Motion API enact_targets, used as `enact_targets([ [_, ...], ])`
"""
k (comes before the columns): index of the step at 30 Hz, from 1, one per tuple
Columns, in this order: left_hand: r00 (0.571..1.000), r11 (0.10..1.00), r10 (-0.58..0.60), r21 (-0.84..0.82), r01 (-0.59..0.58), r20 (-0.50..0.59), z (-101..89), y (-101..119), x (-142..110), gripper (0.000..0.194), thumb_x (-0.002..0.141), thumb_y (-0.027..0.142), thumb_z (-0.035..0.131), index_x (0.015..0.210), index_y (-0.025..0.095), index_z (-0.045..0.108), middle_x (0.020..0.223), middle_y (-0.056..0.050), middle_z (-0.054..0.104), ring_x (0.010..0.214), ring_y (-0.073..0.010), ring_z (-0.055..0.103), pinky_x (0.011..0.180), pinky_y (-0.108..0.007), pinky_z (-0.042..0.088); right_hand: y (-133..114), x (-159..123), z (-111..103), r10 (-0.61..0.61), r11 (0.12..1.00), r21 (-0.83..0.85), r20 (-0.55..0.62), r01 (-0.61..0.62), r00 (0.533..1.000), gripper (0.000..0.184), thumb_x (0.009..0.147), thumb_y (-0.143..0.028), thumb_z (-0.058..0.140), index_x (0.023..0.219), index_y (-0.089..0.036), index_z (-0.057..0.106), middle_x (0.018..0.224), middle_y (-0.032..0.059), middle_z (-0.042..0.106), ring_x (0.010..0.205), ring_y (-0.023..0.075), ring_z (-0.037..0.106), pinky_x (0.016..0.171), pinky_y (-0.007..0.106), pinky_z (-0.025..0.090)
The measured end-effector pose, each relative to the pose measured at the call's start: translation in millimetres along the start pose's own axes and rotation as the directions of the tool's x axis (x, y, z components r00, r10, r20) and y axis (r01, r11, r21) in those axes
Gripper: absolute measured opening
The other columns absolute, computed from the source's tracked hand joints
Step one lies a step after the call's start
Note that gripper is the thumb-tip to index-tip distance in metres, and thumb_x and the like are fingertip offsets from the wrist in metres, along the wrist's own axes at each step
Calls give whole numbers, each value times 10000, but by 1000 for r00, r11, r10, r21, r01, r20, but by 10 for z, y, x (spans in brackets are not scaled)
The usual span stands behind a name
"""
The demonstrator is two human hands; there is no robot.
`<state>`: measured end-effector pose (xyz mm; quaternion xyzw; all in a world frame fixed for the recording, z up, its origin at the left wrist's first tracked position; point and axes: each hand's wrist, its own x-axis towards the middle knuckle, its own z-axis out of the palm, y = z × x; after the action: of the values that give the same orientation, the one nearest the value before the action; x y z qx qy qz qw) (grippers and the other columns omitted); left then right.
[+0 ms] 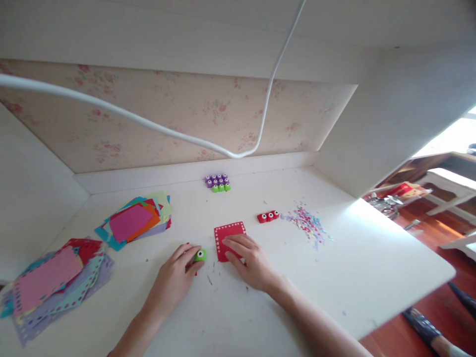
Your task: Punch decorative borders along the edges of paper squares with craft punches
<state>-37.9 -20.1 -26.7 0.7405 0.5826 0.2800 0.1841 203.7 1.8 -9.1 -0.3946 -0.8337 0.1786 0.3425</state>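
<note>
Bare forearms (143, 320) are reaching over the white table (282, 329); left hand (174, 271) is pinching a green punch (201, 255), right hand (250, 258) is resting, unclosed, on red paper (227, 232).
Small holes are lining its far and left edges; the smooth tabletop is stretching rightward, past red punches (268, 216) and scattered confetti (309, 225), to a rounded corner.

The person's left hand (175, 271) grips a green punch (201, 256) at the white table (372, 263); the right hand (253, 260) rests on a hole-edged red card (227, 232).
</note>
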Motion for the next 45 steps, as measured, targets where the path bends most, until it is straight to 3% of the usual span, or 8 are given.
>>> enact_targets([
  [5, 995, 990, 94, -105, -96, -24, 20, 148, -84, 267, 939, 305, 538, 1198, 262, 584, 1111, -46, 669, 858, -175, 674, 804, -294, 570, -326, 128, 113, -63, 988, 149, 115, 46, 991, 340, 979, -240, 498, 1303, -250, 599, 1297, 42, 637, 1176, 154, 603, 1013, 267, 482],
  [11, 984, 991, 83, -92, -99, -157, 47, 126, -175, 361, 924, 409, 572, 1251, 263, 524, 1009, -29, 691, 788, -170, 672, 759, -286, 578, -356, 159, 75, 68, 977, 190, 165, -99, 984, 202, 961, -281, 553, 1045, -251, 733, 997, -1, 752, 902, 137, 694, 847, 226, 536],
  [14, 989, 991, 64, -111, -79, -134, 82, 106, -186, 350, 939, 406, 543, 1257, 261, 521, 1060, -35, 661, 786, -158, 665, 782, -292, 576, -137, 185, -125, 256, 938, 223, 69, -265, 964, 196, 915, -348, 603, 973, -248, 761, 912, -5, 763, 803, 148, 702, 745, 237, 548],
  [17, 996, 986, 43, -159, -56, -82, 124, 78, -184, 300, 952, 373, 514, 1229, 259, 537, 1095, -29, 641, 758, -140, 658, 777, -286, 573, 279, 257, -492, 499, 863, 159, -111, -480, 859, 280, 848, -446, 626, 937, -225, 772, 888, 17, 771, 825, 196, 715, 738, 280, 558],
  [25, 997, 990, 65, -120, -70, -44, 184, 24, -177, 213, 955, 323, 501, 1128, 250, 601, 1074, -29, 657, 780, -153, 665, 802, -304, 564, 1227, 335, -1180, 657, 699, -80, -318, -710, 683, 331, 791, -462, 612, 932, -217, 786, 844, 53, 777, 806, 230, 710, 707, 295, 513],
  [36, 996, 990, 64, -119, -71, -63, 184, 39, -169, 206, 941, 299, 507, 1081, 249, 650, 1075, -38, 678, 859, -180, 684, 850, -328, 570, 1373, 395, -1099, 631, 677, -215, -324, -704, 705, 284, 786, -439, 634, 928, -244, 785, 871, 51, 775, 875, 244, 709, 784, 317, 498],
  [42, 999, 974, 6, -226, -16, -41, 76, 81, -7, 247, 958, 333, 449, 1021, 225, 662, 1038, -60, 679, 741, -156, 664, 733, -293, 571, 803, 209, -1014, 490, 787, -176, -405, -592, 772, 425, 926, -491, 447, 1008, -195, 741, 986, 86, 749, 851, 222, 688, 812, 318, 503],
  [45, 998, 987, 43, -154, -49, -41, 15, 131, 299, 241, 949, 275, 437, 1031, 210, 654, 1042, -60, 674, 737, -147, 655, 753, -295, 559, 401, 14, -729, 416, 881, -126, -255, -456, 873, 381, 928, -491, 481, 940, -211, 739, 859, 52, 737, 661, 179, 654, 644, 277, 515],
])
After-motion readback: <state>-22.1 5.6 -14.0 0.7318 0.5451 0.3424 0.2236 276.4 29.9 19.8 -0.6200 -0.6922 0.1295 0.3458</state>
